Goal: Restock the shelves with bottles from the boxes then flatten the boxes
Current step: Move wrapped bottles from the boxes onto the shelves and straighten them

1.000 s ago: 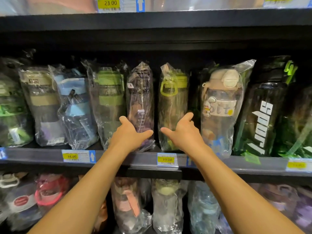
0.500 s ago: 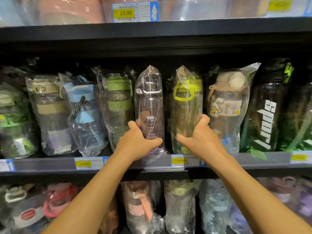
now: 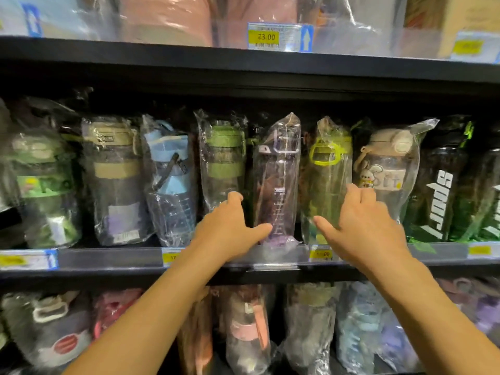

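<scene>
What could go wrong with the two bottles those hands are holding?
Both are in loose, shiny bags, so the purple bottle in the left hand or the green-handled bottle in the right hand might slip. The row is packed tight, so the bunny bottle beside could get knocked over.

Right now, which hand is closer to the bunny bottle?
Right. The right hand grips the green-handled bottle, its fingers against the bunny bottle's left side; the left hand grips the purple bottle, further left.
</scene>
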Demonstrator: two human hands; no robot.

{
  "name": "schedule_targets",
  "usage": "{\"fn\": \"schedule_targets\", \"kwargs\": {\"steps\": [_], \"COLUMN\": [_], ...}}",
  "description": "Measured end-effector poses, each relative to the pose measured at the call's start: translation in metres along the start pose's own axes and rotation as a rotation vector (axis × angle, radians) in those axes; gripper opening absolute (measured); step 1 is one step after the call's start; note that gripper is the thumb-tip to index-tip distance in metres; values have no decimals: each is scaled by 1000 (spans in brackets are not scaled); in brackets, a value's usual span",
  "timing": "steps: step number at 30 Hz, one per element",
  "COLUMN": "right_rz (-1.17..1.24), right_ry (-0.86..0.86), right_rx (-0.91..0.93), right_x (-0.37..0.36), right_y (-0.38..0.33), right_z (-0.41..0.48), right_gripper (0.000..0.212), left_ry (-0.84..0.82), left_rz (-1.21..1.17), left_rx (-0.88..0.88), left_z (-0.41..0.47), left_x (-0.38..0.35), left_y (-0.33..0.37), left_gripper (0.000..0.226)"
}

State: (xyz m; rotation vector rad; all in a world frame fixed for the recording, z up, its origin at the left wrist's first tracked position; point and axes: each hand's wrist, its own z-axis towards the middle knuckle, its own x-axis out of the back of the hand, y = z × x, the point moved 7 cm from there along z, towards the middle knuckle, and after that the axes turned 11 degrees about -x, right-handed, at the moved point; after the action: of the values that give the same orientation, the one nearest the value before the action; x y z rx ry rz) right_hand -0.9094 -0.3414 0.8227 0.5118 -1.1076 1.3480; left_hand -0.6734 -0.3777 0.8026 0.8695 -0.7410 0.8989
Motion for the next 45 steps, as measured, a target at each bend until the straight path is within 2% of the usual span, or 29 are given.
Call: {"fn": "schedule_targets", "kwargs": {"steps": [3,6,9,12,14,17,21,23,27,32,35,37,40,45], "right_rz": [-75,0,84,159,225,382,548,609,640,583,587,593,624,614], "right_ry": [53,21,-6,-124,-227,-340,-379,-391,-395,-301,-300,-299,-300,-285], "right_rx": [129,282,398,457,412,242,92,41,-46,-45,-21,3,19,7], "right_x": [18,20,13,-8,-26,-50,-74,-84,-102,-107,-103,-98,-90,-82], "right_y": [-32,-71,-109,-145,-163,-176,-191,-196,-201,-198,-197,-197,-197,-191], "right_z": [-33,-57,-65,-61,-52,-35,-15,-6,10,18,11,4,-9,-25], "right_gripper": [74,69,67,72,86,109,117,113,115,106,92,88,100,104], "left_ry": [121,169,203,278,304,296,232,204,187,202,207,205,207,183], "left_rz": [191,313,359,269,186,30,-123,-194,-244,-263,-221,-179,-148,-128], "left_rx": [-71,-52,20,115,182,272,345,356,347,311,295,281,257,240], "left_z": [-19,-34,-41,-43,-40,-31,-15,-8,0,-1,-7,-12,-22,-32], "left_x": [31,53,68,76,74,65,54,50,49,54,58,61,66,69], "left_y": [-15,-37,-65,-98,-119,-142,-157,-160,-160,-161,-161,-160,-158,-160], "left_gripper": [67,57,56,70,83,104,119,117,96,81,71,69,66,76]}}
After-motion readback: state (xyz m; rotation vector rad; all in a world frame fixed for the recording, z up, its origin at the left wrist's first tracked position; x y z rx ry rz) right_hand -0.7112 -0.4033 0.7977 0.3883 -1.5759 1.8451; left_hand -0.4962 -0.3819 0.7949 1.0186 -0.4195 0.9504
